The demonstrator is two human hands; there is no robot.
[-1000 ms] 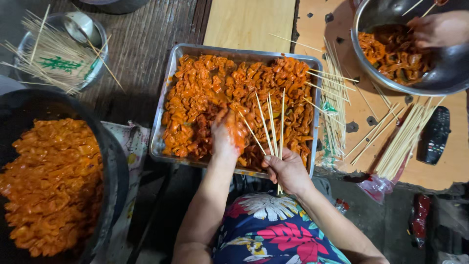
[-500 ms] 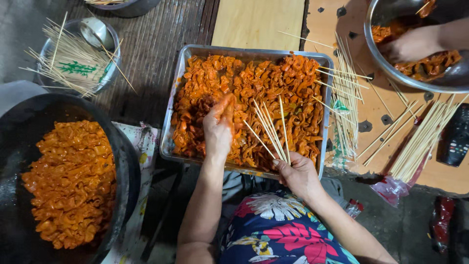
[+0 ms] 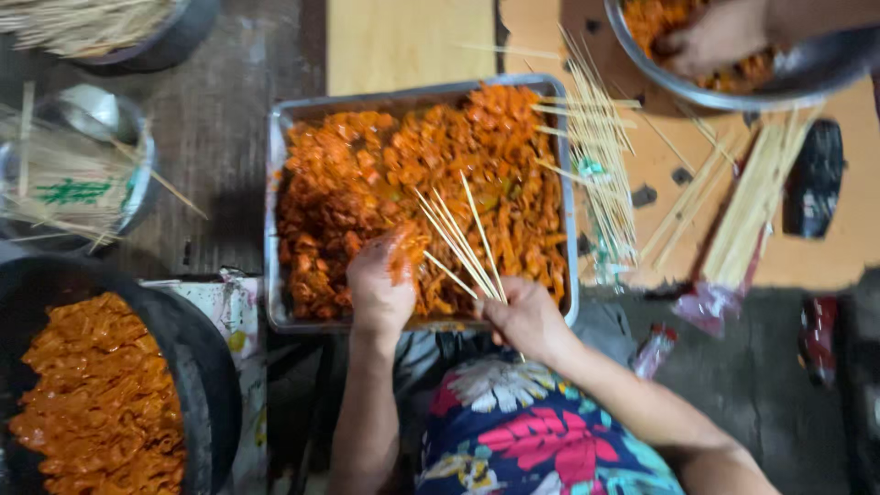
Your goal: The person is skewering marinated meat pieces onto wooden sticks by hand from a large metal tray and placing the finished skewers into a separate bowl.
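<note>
Nearest the camera, over a lap in bright floral cloth [image 3: 532,431], the right hand [image 3: 527,319] is closed around the lower ends of a small bunch of thin bamboo skewers [image 3: 458,243], which fan up and to the left over the food, probably so that one stick can be drawn off at a time. Just beside it the left hand [image 3: 380,280], smeared with orange sauce, rests in the near edge of the rectangular metal tray [image 3: 273,183]; its fingers curl down into the pieces, and whether they pinch one cannot be told. The tray sits straight ahead of the person, within easy reach of both hands, and is filled almost to the rim with orange-red marinated meat pieces [image 3: 385,174], glossy, wet and irregular, with a few pale flecks among them. To the near left a wide black pan [image 3: 206,385] holds a further heap of the same coated pieces. Loose skewers [image 3: 596,156] lie across the tray's right rim and on the board beyond. On the far left a round metal bowl [image 3: 137,165] carries more sticks, and at the far right another person's hand [image 3: 715,37] works in a steel bowl [image 3: 788,78].
</note>
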